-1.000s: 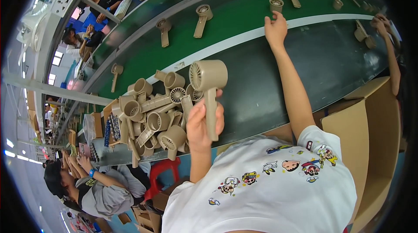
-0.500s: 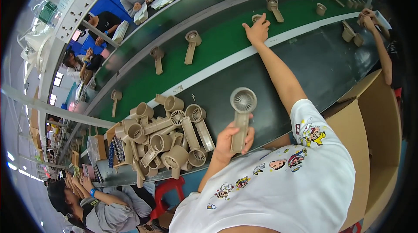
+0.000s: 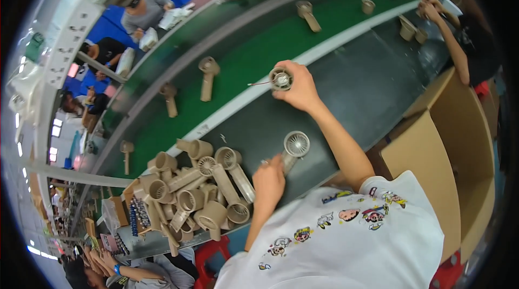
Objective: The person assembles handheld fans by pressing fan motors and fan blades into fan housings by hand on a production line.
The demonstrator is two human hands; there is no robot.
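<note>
So the right hand (image 3: 299, 88) is pinching a small round beige fan housing (image 3: 281, 79) between thumb and fingers, right about where the pale rail (image 3: 346, 37) runs along the edge of the green conveyor belt (image 3: 243, 54). Its open end faces up, there's something whitish in the middle, and a thin reddish wire (image 3: 258, 83) pokes out to the left.

The left hand (image 3: 269, 182) is nearer the body and a bit blurry, fingers curled around the handle of a beige fan shell (image 3: 297, 144). The shell's round grilled head points far and right, over the dark bench (image 3: 351, 89). The two pieces are well apart.

Left of that hand there's a messy heap of matching shells (image 3: 212, 214) on the bench, handles going every which way. On the belt, two handled shells (image 3: 208, 78) sit next to each other to the left, another lies farther right (image 3: 308, 16), and one more is way off left (image 3: 127, 156). A big open cardboard box (image 3: 432, 165) stands on the near right, and beyond it a co-worker's hands (image 3: 430, 8) are up by the bench's far-right end.
</note>
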